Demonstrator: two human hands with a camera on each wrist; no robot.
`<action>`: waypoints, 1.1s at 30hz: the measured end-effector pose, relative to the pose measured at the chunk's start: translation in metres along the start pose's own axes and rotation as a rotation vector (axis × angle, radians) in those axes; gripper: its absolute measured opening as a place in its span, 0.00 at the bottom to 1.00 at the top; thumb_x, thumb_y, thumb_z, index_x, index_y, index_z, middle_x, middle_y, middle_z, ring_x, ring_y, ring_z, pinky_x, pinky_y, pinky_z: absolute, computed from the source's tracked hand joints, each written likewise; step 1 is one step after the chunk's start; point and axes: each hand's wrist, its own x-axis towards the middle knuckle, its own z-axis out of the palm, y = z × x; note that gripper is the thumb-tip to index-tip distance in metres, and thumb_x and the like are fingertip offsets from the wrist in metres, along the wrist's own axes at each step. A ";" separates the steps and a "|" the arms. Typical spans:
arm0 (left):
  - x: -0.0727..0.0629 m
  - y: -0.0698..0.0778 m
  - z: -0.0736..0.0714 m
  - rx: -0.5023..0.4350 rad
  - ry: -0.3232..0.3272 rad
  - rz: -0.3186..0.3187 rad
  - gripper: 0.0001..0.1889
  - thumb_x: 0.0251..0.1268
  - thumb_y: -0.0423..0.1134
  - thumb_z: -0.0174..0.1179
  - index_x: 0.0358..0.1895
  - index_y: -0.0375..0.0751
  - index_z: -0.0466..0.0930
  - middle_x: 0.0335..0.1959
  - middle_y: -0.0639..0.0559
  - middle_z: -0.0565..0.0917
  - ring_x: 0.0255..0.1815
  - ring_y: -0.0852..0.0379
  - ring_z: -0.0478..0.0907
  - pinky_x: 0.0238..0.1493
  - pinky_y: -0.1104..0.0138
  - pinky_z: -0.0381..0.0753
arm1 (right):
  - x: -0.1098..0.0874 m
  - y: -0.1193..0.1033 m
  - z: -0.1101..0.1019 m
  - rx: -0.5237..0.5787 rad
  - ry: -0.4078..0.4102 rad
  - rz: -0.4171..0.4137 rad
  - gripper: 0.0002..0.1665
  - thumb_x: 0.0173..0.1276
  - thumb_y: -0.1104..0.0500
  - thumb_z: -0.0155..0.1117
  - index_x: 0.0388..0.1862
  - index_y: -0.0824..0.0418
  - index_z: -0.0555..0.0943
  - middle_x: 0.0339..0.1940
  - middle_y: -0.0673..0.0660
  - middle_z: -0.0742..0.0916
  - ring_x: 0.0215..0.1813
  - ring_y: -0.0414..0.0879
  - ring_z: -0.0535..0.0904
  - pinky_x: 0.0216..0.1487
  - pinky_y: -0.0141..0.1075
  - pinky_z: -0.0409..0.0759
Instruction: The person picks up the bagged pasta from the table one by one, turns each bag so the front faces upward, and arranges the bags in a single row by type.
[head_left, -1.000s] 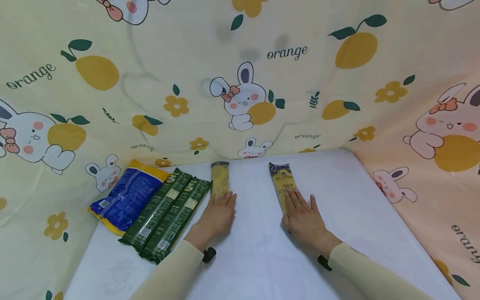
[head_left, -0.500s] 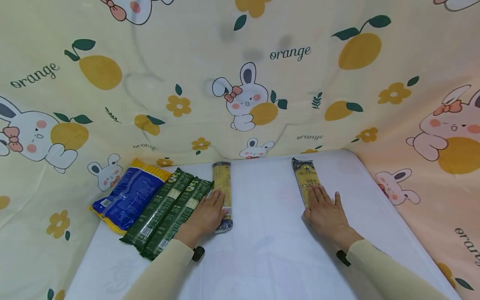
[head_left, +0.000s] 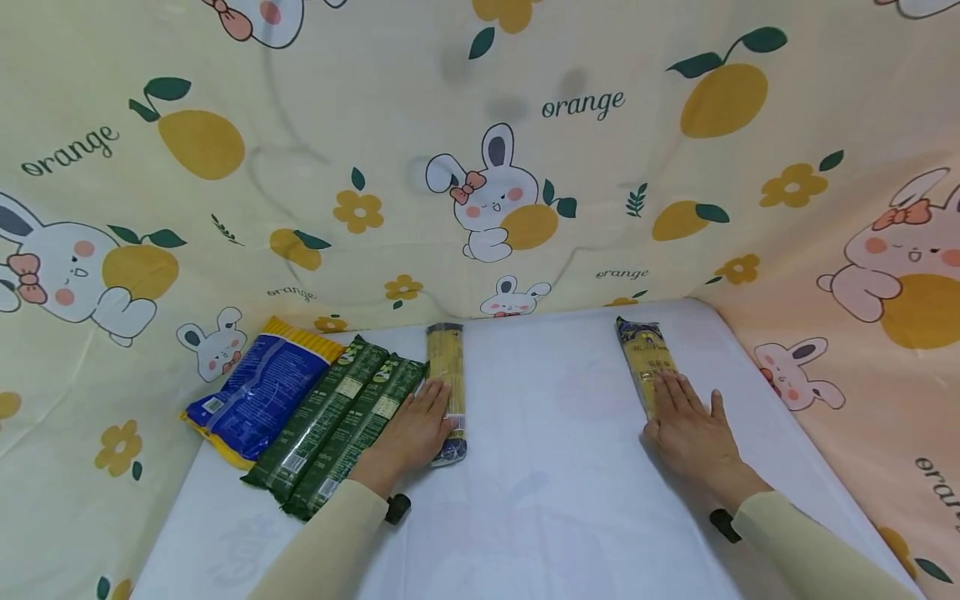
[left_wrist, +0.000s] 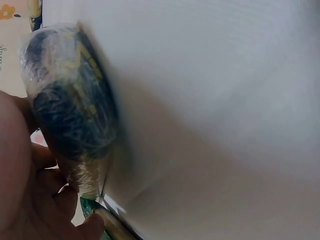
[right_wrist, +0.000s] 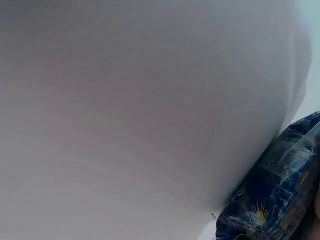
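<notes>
My left hand [head_left: 411,431] lies with extended fingers over a clear-wrapped pack of spaghetti [head_left: 447,354] with dark blue ends, near the middle of the table. In the left wrist view the near blue end of this spaghetti pack [left_wrist: 75,100] shows, with the fingers [left_wrist: 50,185] alongside it. Farther right, my right hand [head_left: 693,437] presses straight fingers on a second spaghetti pack [head_left: 642,348], yellow with a printed blue end; its lower part is hidden under the palm. The right wrist view catches only the blue end of that second pack [right_wrist: 272,195].
Left of my left hand, two dark green long packs [head_left: 318,417] [head_left: 360,433] lie slanted side by side. Beyond them is a blue bag [head_left: 258,392] with yellow ends. A white cloth [head_left: 540,517] covers the table, and a rabbit-print curtain [head_left: 390,100] hangs behind and at both sides.
My right hand has slid its spaghetti pack to the right across the table. My left hand shifted slightly left on its pack, then stayed; that pack's lower end came into view.
</notes>
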 end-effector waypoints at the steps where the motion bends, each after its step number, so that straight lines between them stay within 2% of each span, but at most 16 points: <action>1: 0.000 0.000 0.000 0.002 -0.002 0.002 0.36 0.89 0.54 0.41 0.86 0.36 0.49 0.88 0.40 0.49 0.89 0.42 0.45 0.84 0.44 0.54 | -0.001 0.002 0.000 0.002 0.004 0.003 0.42 0.80 0.51 0.49 0.83 0.72 0.55 0.83 0.75 0.61 0.84 0.72 0.54 0.75 0.79 0.44; 7: 0.000 -0.001 0.001 0.014 0.000 0.000 0.36 0.89 0.55 0.40 0.86 0.36 0.48 0.88 0.41 0.48 0.89 0.43 0.45 0.84 0.45 0.54 | -0.005 0.010 0.000 0.000 0.021 0.012 0.41 0.80 0.51 0.48 0.83 0.72 0.56 0.83 0.75 0.62 0.84 0.72 0.55 0.74 0.80 0.44; 12: 0.000 -0.002 0.001 0.011 0.003 -0.004 0.36 0.89 0.55 0.40 0.86 0.37 0.48 0.88 0.42 0.47 0.89 0.43 0.45 0.84 0.45 0.53 | -0.006 0.010 -0.001 -0.005 0.004 0.014 0.41 0.80 0.51 0.48 0.83 0.73 0.55 0.84 0.75 0.61 0.84 0.73 0.54 0.74 0.80 0.44; 17: 0.000 -0.002 0.002 0.015 -0.006 0.014 0.36 0.89 0.55 0.39 0.86 0.36 0.46 0.89 0.41 0.45 0.89 0.43 0.44 0.84 0.45 0.53 | -0.006 0.010 -0.002 -0.006 0.002 0.012 0.41 0.80 0.50 0.49 0.83 0.73 0.56 0.83 0.75 0.61 0.83 0.73 0.55 0.73 0.81 0.44; 26: 0.001 -0.005 0.006 0.072 0.005 0.045 0.37 0.89 0.56 0.36 0.86 0.35 0.44 0.88 0.39 0.43 0.89 0.42 0.41 0.85 0.45 0.49 | -0.003 0.007 -0.007 0.001 0.030 -0.002 0.40 0.83 0.49 0.49 0.81 0.74 0.58 0.82 0.76 0.64 0.82 0.74 0.57 0.72 0.81 0.48; 33: 0.003 0.000 0.011 0.090 0.022 0.047 0.37 0.89 0.54 0.37 0.85 0.31 0.45 0.87 0.35 0.46 0.89 0.40 0.42 0.85 0.46 0.51 | -0.003 0.007 -0.008 0.005 0.069 -0.006 0.40 0.83 0.49 0.50 0.80 0.76 0.60 0.80 0.78 0.65 0.81 0.74 0.59 0.72 0.81 0.49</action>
